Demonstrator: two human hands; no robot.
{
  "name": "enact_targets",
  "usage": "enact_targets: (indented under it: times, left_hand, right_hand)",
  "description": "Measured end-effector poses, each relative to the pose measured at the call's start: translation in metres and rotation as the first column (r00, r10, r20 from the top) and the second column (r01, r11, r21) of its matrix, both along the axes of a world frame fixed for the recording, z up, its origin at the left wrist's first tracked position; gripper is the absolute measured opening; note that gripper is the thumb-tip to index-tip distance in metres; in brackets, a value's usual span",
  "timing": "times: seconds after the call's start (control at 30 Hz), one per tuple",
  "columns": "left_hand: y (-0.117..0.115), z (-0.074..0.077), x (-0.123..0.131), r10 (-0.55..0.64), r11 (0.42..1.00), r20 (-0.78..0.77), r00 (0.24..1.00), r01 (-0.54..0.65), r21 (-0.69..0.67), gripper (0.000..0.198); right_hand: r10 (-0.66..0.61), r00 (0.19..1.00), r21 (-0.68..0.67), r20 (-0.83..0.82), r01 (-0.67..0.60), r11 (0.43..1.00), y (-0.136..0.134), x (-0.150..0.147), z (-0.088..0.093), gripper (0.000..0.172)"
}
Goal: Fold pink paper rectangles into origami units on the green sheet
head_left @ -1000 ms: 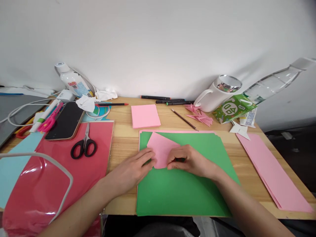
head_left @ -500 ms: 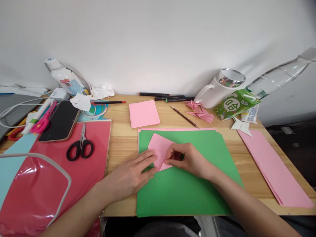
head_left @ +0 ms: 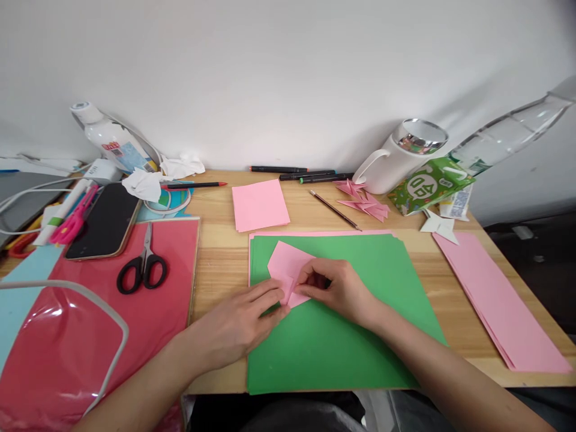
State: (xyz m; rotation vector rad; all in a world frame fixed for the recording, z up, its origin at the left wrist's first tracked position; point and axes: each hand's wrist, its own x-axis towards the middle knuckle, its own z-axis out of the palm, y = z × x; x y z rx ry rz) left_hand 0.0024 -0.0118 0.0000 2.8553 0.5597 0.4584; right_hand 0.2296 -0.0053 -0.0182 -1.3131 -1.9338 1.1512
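Note:
A partly folded sheet of pink origami paper (head_left: 291,259) lies on a stack of green paper (head_left: 342,354). My left hand (head_left: 245,318) comes in from the left, its fingertips and thumb holding down the sheet's lower left part. From the right, my right hand (head_left: 339,288) pinches a flap near the sheet's middle between thumb and bent fingers. The pinched edge is partly hidden by the fingertips. Behind the green stack is a pile of square pink papers (head_left: 261,205).
Black-handled scissors (head_left: 143,264) and a phone (head_left: 105,219) rest on a red plastic-wrapped pack (head_left: 148,336). A pencil (head_left: 335,210), folded pink pieces (head_left: 366,204), a white mug (head_left: 396,156), a green carton (head_left: 427,186) and pink strips (head_left: 499,300) occupy the back and right.
My right hand has shifted slightly left with the pinched flap, which now lies lower over the sheet. My left fingers stay on the paper. The whole view has moved a little.

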Motion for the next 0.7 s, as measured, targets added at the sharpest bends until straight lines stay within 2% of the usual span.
enact_targets:
  times: [0.13, 0.23, 0.47, 0.7]
  left_hand:
    - [-0.001, 0.001, 0.001, 0.01, 1.0, -0.017, 1.0, -0.01, 0.005, 0.026]
    - [-0.001, 0.002, 0.002, 0.005, 1.0, -0.011, 1.0, -0.005, 0.006, 0.025]
    - [-0.001, 0.001, 0.002, 0.006, 1.0, -0.027, 1.0, -0.006, -0.003, 0.027]
    - [-0.002, -0.003, 0.001, -0.016, 1.0, 0.0, 1.0, 0.016, 0.016, 0.025]
  right_hand:
    - [0.04, 0.999, -0.102, -0.01, -0.041, 0.994, 0.003, 0.007, 0.008, 0.022]
    - [0.033, 0.999, -0.13, 0.033, -0.028, 0.991, 0.004, 0.01, 0.01, 0.021]
    - [-0.11, 0.99, -0.043, 0.09, 0.114, 0.993, 0.0, 0.001, 0.001, 0.02]
    - [-0.139, 0.984, -0.013, 0.115, 0.141, 0.99, -0.002, -0.001, 0.003, 0.017]
